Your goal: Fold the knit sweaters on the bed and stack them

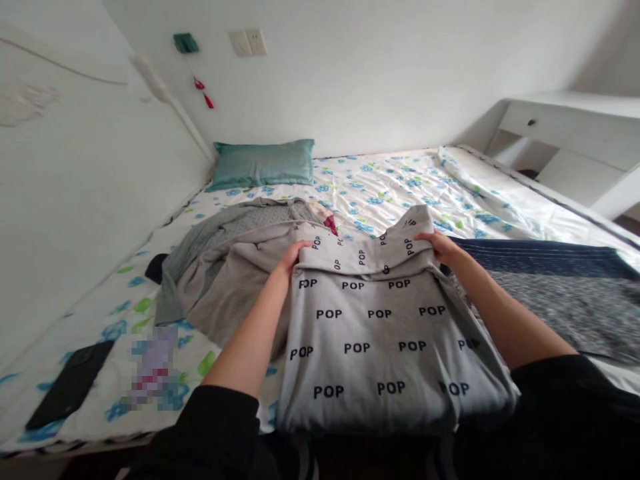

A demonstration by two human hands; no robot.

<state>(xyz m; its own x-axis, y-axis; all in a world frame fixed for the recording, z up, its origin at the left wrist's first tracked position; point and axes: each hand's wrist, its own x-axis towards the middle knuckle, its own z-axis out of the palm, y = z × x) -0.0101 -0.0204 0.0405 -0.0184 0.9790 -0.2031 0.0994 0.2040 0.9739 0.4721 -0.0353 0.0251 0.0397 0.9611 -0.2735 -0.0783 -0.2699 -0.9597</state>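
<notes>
A grey garment (370,333) printed with "POP" lies at the near edge of the bed, its far end turned over into a raised flap. My left hand (296,257) is closed on the flap's left edge. On the opposite edge, my right hand (440,247) grips the same cloth, with the thumb on top and the other fingers partly hidden. Just left of the garment is a heap of grey knitted clothes (225,267). To the right lies a dark blue and speckled grey knit (545,287), partly behind my right arm.
The bed has a floral sheet (390,187). A green pillow (265,163) rests against the back wall. A black phone (70,383) and a blurred-out purple item (156,363) lie at the near left. A white desk (575,140) stands at the right.
</notes>
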